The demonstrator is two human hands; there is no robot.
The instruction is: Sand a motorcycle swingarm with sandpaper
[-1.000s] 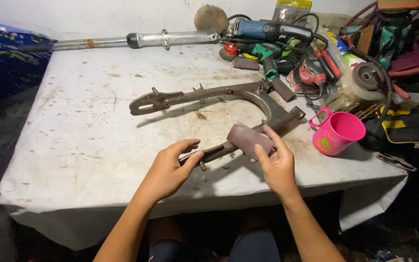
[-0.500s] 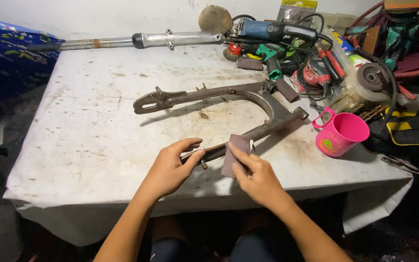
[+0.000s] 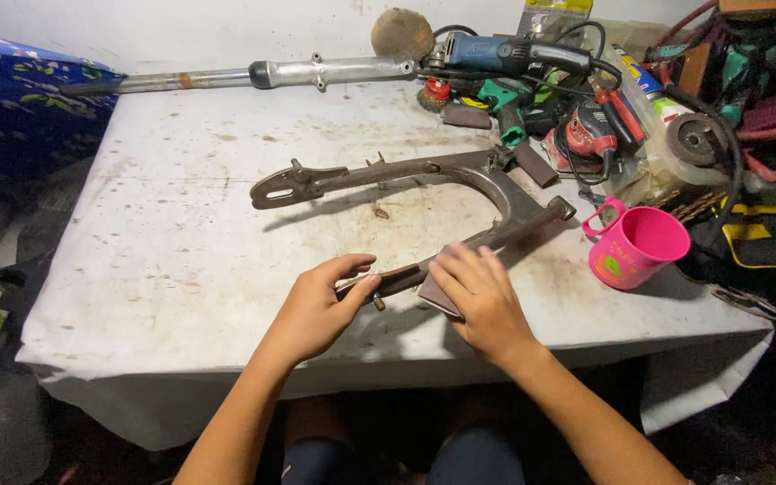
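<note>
Swingarm (image 3: 424,193) lies across table (image 3: 154,251). Near leg's long axis runs from mug (image 3: 635,247) side down-left to the hands. Left hand (image 3: 316,310) pinches its tip; right hand (image 3: 478,301), just beside, presses sandpaper (image 3: 430,292) flat on it.

We see a hanging packet (image 3: 553,13) with a yellow header and a grey body at the far edge of the desk (image 3: 181,233), just behind the blue grinder (image 3: 505,54). Right of that grinder lies a spray can (image 3: 653,90) with a white, green and red label. On the pink cup (image 3: 637,247), a green round mark faces us.
</note>
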